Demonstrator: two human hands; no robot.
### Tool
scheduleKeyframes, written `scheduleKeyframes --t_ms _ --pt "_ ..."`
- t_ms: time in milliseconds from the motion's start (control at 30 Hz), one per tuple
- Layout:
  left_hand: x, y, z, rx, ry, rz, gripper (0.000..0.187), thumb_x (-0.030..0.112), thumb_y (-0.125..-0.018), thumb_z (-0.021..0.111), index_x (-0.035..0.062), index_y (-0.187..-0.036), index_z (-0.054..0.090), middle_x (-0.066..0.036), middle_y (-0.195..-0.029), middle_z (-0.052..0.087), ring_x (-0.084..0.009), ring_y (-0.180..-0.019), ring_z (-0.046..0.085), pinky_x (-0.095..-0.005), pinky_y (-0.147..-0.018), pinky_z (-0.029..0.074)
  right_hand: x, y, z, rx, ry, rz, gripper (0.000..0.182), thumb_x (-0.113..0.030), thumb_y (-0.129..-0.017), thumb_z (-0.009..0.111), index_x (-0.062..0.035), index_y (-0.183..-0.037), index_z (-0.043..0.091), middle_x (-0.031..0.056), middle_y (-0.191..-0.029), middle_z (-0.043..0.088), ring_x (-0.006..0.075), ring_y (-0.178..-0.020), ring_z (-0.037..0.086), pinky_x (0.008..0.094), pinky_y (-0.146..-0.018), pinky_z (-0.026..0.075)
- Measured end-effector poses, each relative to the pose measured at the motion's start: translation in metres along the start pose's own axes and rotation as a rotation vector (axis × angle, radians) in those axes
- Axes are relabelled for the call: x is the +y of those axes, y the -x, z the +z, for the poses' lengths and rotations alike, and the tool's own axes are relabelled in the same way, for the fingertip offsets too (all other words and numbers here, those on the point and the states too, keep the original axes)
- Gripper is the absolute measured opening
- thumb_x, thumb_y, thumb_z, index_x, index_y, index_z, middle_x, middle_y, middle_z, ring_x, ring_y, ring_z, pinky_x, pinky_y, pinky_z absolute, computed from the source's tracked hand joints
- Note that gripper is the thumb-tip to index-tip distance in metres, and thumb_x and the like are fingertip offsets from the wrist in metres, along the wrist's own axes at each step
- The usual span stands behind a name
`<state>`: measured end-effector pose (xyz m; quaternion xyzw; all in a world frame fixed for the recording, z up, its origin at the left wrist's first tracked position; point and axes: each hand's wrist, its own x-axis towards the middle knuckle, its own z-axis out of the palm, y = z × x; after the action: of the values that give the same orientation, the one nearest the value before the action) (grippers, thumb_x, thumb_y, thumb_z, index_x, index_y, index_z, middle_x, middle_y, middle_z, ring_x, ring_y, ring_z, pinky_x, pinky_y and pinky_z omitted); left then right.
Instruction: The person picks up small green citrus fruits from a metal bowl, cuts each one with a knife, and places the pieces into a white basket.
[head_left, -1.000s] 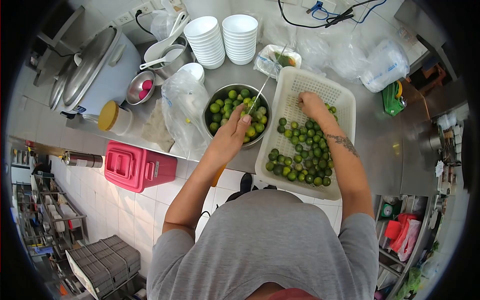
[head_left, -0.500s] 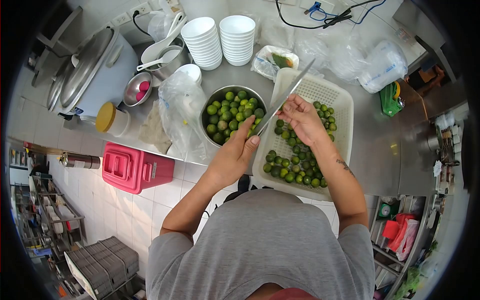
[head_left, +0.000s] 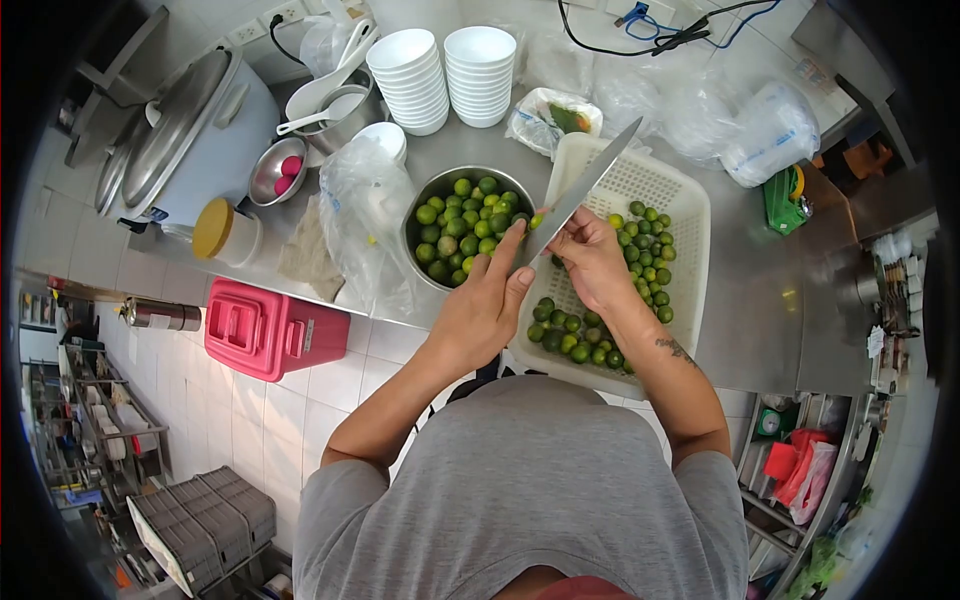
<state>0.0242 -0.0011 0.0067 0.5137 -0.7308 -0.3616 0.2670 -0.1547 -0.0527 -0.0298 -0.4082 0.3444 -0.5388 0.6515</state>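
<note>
Fingertips first: the left hand (head_left: pixel 487 300) is wrapped around the knife (head_left: pixel 580 192) handle, the index finger laid up along the spine of the blade, presumably to steady it, while the long blade angles up and away over the white basket (head_left: pixel 690 215). Just beside it, the right hand (head_left: pixel 592 258) is curled with fingers drawn together; a small green lime (head_left: pixel 537 220) shows at the blade near the fingertips, though whether it is pinched or merely touched cannot be told. Both hands are held above the gap between the steel bowl (head_left: pixel 425 193) and the basket — a spot within reach of both loads of fruit. The bowl is heaped with limes, and more lie loose in the basket's near and far ends. Further out, stacked white bowls (head_left: pixel 445 70) are set at the back of the steel counter (head_left: pixel 760 290), a clear plastic bag (head_left: pixel 365 215) is slumped left of the bowl, and a red box (head_left: pixel 270 335) is seen below the counter edge.
</note>
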Motion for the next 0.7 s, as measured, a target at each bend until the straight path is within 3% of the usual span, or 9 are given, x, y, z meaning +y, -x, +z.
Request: scheduleKeyframes --t_ms 267,367,400,567,667,700 --pt "-0.002 -0.007 -0.002 0.046 0.215 -0.056 0.043 0.035 -0.103 0.040 0.0072 -0.136 0.038 -0.030 -0.119 0.056 -0.0457 -0.106 0.059 -0.0466 -0.090 0.047 0.014 0.005 0.008 -0.086 0.101 0.006 0.019 -0.006 -0.090 0.067 0.0012 -0.107 0.061 0.0049 -0.091 0.065 0.0113 -0.082 0.061 0.0273 -0.077 0.051" --pt "-0.004 -0.004 -0.013 0.007 0.279 -0.145 0.044 0.037 -0.103 0.040 0.0049 -0.134 0.041 -0.030 -0.118 0.058 -0.0406 -0.110 0.059 -0.0426 -0.093 0.045 -0.017 0.001 0.006 -0.158 0.294 0.110 0.026 -0.012 -0.094 0.062 0.0017 -0.116 0.060 0.0040 -0.102 0.064 0.0113 -0.087 0.059 0.0262 -0.081 0.049" --pt "-0.007 -0.003 -0.016 -0.006 0.294 -0.176 0.045 0.037 -0.104 0.040 0.0041 -0.134 0.041 -0.030 -0.118 0.058 -0.0388 -0.112 0.059 -0.0413 -0.095 0.044 -0.017 -0.011 -0.008 -0.119 0.403 0.040 0.028 -0.015 -0.096 0.058 0.0011 -0.120 0.059 0.0057 -0.105 0.064 0.0124 -0.089 0.060 0.0268 -0.082 0.050" --pt "-0.025 0.003 -0.031 0.077 0.292 -0.269 0.058 0.040 -0.104 0.037 -0.0033 -0.143 0.035 -0.029 -0.130 0.054 -0.0345 -0.122 0.053 -0.0367 -0.103 0.039 0.001 -0.058 -0.109 -0.058 1.195 -0.076 0.027 -0.002 -0.088 0.059 -0.0020 -0.115 0.063 0.0137 -0.108 0.065 0.0256 -0.091 0.065 0.0339 -0.083 0.052" --pt "-0.031 0.005 -0.031 0.112 0.266 -0.288 0.063 0.041 -0.104 0.036 -0.0053 -0.146 0.029 -0.029 -0.137 0.049 -0.0344 -0.129 0.048 -0.0355 -0.107 0.035 0.025 -0.053 -0.127 -0.328 1.554 -0.076 0.031 0.002 -0.082 0.063 -0.0019 -0.113 0.065 0.0178 -0.111 0.063 0.0336 -0.101 0.061 0.0370 -0.090 0.049" --pt "-0.031 0.006 -0.031 0.117 0.262 -0.282 0.063 0.041 -0.104 0.036 -0.0052 -0.147 0.029 -0.028 -0.139 0.047 -0.0344 -0.130 0.046 -0.0353 -0.108 0.034 0.028 -0.052 -0.125 -0.310 1.508 -0.051 0.037 0.004 -0.077 0.068 -0.0020 -0.113 0.065 0.0189 -0.111 0.061 0.0367 -0.106 0.058 0.0382 -0.094 0.047"
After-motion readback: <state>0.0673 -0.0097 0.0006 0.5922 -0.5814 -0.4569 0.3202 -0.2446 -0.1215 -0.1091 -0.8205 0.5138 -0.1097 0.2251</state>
